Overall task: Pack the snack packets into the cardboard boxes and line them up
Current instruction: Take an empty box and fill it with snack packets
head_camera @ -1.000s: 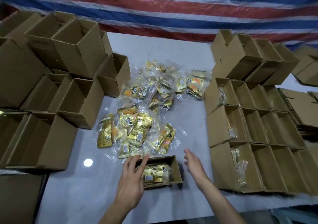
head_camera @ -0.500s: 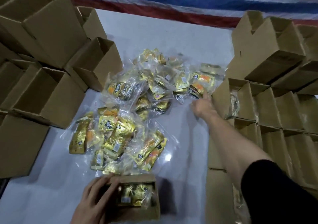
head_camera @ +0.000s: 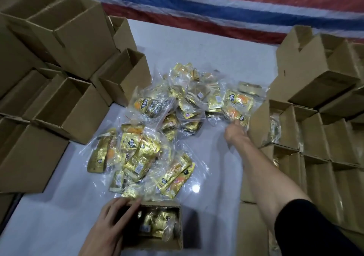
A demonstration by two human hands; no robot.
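Striped red, white and blue tarpaulin (head_camera: 216, 4) backs a pale grey table (head_camera: 197, 47), and the work on it is at the filling step. The left hand (head_camera: 116, 222) lies with fingers fairly straight across the far-left rim of a small open brown cardboard box (head_camera: 180, 227), steadying it rather than curling round it; a few gold foil packets (head_camera: 157, 223) already sit inside, just right of that hand. The right hand (head_camera: 235, 133) is stretched well out, back to the camera, one fingertip touching a clear bag of gold-and-orange snack packets (head_camera: 237, 103) just beyond it; whether it has closed on the bag I cannot tell, the fingers being hidden and blurred. Between the two hands spreads a loose heap of bagged gold snack packets (head_camera: 145, 149). Stacked empty brown cartons (head_camera: 74, 108) stand left of the left hand; rows of open brown cartons (head_camera: 315, 137), some holding a bag, sit right of the right hand. Next, I judge, the right hand needs a firm pinch on the slippery film, then a carry back to the box under the left hand.
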